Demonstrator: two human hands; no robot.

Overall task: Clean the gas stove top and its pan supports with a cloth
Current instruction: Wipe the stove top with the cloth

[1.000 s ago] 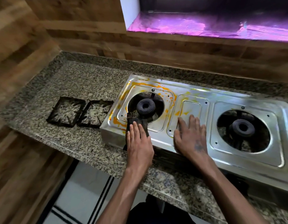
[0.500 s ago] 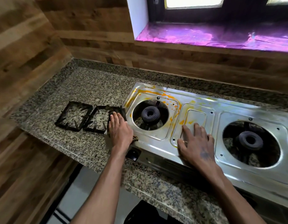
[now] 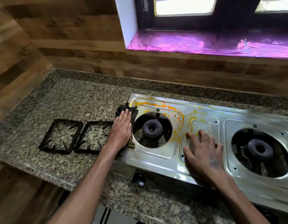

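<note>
Since a moment ago my left hand (image 3: 122, 128) has slid the dark cloth (image 3: 126, 110) from the front left corner of the stove top (image 3: 157, 160) up along its left edge toward the back corner. From the head camera, I see my left palm lying flat with the fingers stretched out, pressing the cloth down rather than clenching it; the cloth bunches out past my fingertips at the stove's back left corner, partly over the granite table (image 3: 72, 97). My right hand (image 3: 204, 154) is spread open and flat on the raised middle panel of the stove top, grasping nothing, its fingertips reaching toward the small rectangular plate between the two burners. Orange-yellow stains run around the left burner (image 3: 152, 129) opening, thickest along its back rim and down the strip beside the middle panel. The right burner (image 3: 259, 148) sits in its own round opening, and the metal around it looks cleaner. Both pan supports (image 3: 75, 136) lie off the stove, side by side on the table just left of it, the nearer one partly hidden under my left wrist. A black control knob (image 3: 138, 178) shows on the stove's front face below my left forearm.
</note>
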